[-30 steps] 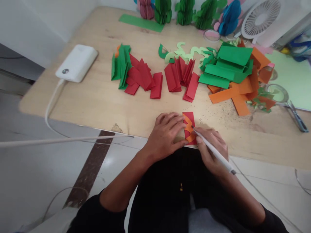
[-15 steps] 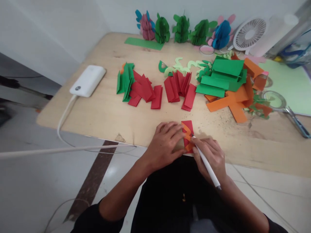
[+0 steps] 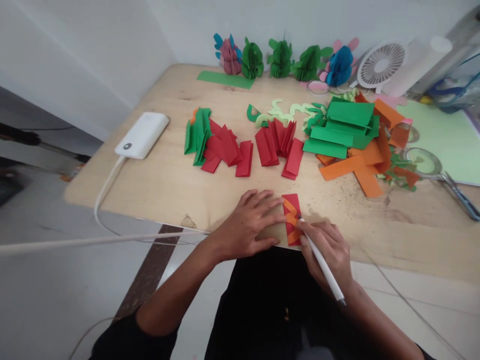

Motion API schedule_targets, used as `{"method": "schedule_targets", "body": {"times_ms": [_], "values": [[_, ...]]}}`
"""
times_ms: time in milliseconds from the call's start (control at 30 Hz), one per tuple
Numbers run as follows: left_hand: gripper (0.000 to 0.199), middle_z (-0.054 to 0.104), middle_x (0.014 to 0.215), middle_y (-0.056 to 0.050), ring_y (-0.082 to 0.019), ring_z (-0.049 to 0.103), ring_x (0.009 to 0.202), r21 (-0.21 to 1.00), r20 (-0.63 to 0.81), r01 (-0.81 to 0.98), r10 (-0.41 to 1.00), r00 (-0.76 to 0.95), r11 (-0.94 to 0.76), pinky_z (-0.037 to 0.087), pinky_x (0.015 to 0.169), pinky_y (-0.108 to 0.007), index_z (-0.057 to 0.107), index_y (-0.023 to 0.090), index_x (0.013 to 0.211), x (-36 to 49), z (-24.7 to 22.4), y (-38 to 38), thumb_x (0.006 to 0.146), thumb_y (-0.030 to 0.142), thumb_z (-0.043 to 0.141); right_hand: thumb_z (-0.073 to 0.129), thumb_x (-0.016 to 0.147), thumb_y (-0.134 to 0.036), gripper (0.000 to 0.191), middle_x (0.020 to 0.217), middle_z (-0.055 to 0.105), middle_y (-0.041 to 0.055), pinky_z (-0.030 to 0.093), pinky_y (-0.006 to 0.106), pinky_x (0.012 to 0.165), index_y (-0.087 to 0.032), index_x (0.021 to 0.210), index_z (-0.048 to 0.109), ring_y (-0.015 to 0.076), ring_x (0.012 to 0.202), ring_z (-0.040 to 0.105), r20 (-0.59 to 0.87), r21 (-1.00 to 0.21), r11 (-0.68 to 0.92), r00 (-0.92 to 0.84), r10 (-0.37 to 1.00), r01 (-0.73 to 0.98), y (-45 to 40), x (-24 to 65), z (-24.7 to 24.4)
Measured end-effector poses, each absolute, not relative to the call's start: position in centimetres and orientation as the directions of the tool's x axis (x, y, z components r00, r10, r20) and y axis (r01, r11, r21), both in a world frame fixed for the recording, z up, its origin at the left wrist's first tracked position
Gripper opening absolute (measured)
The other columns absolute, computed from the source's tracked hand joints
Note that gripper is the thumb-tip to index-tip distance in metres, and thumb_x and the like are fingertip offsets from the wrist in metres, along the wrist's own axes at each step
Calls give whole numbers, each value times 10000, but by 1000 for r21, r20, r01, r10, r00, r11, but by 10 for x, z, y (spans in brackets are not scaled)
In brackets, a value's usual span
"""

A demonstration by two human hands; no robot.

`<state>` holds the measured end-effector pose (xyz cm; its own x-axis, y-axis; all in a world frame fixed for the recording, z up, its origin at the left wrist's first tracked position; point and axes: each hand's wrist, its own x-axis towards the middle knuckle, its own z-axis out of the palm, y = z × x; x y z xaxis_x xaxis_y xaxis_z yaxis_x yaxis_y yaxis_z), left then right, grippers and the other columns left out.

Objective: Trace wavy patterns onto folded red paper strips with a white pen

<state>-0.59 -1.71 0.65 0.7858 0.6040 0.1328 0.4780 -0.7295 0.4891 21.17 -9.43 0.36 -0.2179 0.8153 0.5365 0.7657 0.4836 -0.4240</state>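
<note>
A red paper strip (image 3: 294,200) lies at the table's front edge, with a wavy orange paper cutout (image 3: 290,218) on top of it. My left hand (image 3: 249,222) rests flat with its fingers spread, the fingertips touching the left side of the cutout. In my right hand (image 3: 330,247) is a white pen (image 3: 323,265), gripped near its tip. The pen's dark tip meets the right edge of the cutout, over the red paper.
Folded red papers (image 3: 268,145), green papers (image 3: 350,112) and orange papers (image 3: 369,170) lie behind my hands. A white power bank (image 3: 144,135) with a cable is at left. Scissors (image 3: 459,192) and a tape roll (image 3: 423,162) lie right. Paper figures (image 3: 280,59) and a fan (image 3: 381,65) line the wall.
The view has tilted, so the table things sit slightly lower. My left thumb has drawn away from the lower end of the cutout. The pen tip stays by the cutout's right edge.
</note>
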Motion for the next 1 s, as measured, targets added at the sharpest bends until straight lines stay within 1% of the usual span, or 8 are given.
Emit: {"method": "schedule_targets", "body": {"times_ms": [200,300,433,567,633,700,833,1000], "values": [[415,484,1495,-88,-338,340,1424,438,192,438,558,808,-785,225,1157,-588,621,283,1252,-10,-2,-13,866,436,629,555,873,-73,284,849,750,78,498,357,681,-161,1127,647,218,749,679,525,-433,479,-218,822,763,-94,212,4],[398,488,1489,-94,-343,346,1417,422,208,429,546,812,-799,220,1153,-595,629,279,1241,-10,-4,-13,881,447,607,555,882,-97,286,863,753,70,514,369,707,-183,1135,656,220,770,689,493,-472,453,-199,847,757,-95,212,5],[390,503,1476,-89,-341,362,1406,424,221,428,549,806,-798,217,1156,-589,638,289,1228,-10,-5,-12,875,456,611,543,903,-153,240,906,755,66,548,388,745,-211,1093,678,221,801,698,423,-586,368,-115,899,722,-93,213,10],[386,510,1468,-91,-345,376,1396,433,223,426,552,803,-795,219,1155,-594,634,289,1229,-10,-4,-12,878,448,608,527,934,-231,200,946,740,63,577,358,741,-226,1051,688,211,851,706,298,-736,227,3,955,637,-85,211,17],[382,511,1466,-90,-350,373,1397,437,219,428,555,802,-791,224,1153,-595,629,290,1233,-10,-3,-13,881,434,606,531,940,-252,186,945,740,52,581,346,766,-233,1034,690,202,877,708,240,-779,175,29,970,602,-79,208,19],[392,507,1469,-88,-351,364,1404,439,214,428,555,804,-790,221,1155,-594,618,292,1250,-10,-3,-13,885,431,600,553,930,-261,160,941,744,44,579,325,766,-233,1011,688,192,878,711,217,-792,138,63,974,594,-74,203,19],[434,484,1488,-91,-346,334,1422,434,195,432,551,812,-790,202,1163,-595,572,301,1312,-11,-4,-13,901,441,575,591,901,-262,101,866,747,22,572,291,695,-233,941,679,171,772,707,230,-773,123,95,968,622,-68,197,17],[444,475,1497,-93,-346,330,1420,436,184,437,554,812,-786,201,1164,-594,562,292,1322,-10,-2,-13,907,450,567,595,904,-263,100,884,751,23,565,295,711,-236,941,683,170,793,705,219,-755,104,100,971,647,-65,196,15]]}}
